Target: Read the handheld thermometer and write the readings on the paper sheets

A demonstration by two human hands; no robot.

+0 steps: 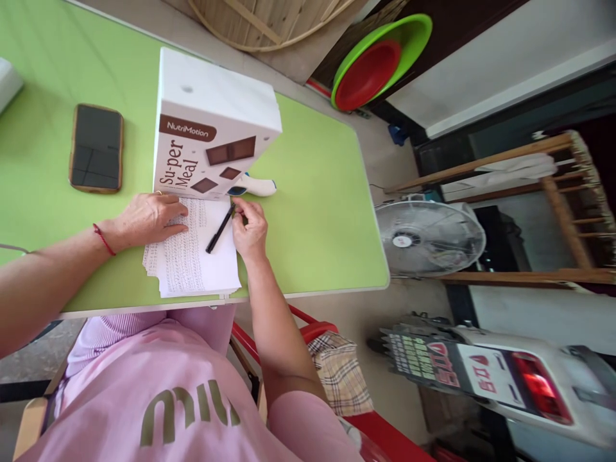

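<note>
A stack of white paper sheets (192,276) covered in rows of handwriting lies near the table's front edge. My left hand (156,218) rests palm down on its left part, fingers stretched out and thumb apart, just in front of the box. On the right side, my right hand (251,228) has its fingers curled, with the fingertips closed at the upper end of a black pen (220,230). The pen slants down to the left over the top sheet. Directly behind the sheets stands a white NutriMotion box (212,128), which hides whatever part of them may lie beneath it.
A phone (96,147) lies left on the green table (327,212). A white and blue handled object (257,186) pokes out behind the box. Beyond the table are a fan (428,237), green and red basins (370,74) and a scooter (500,375). A red chair (380,436) stands right.
</note>
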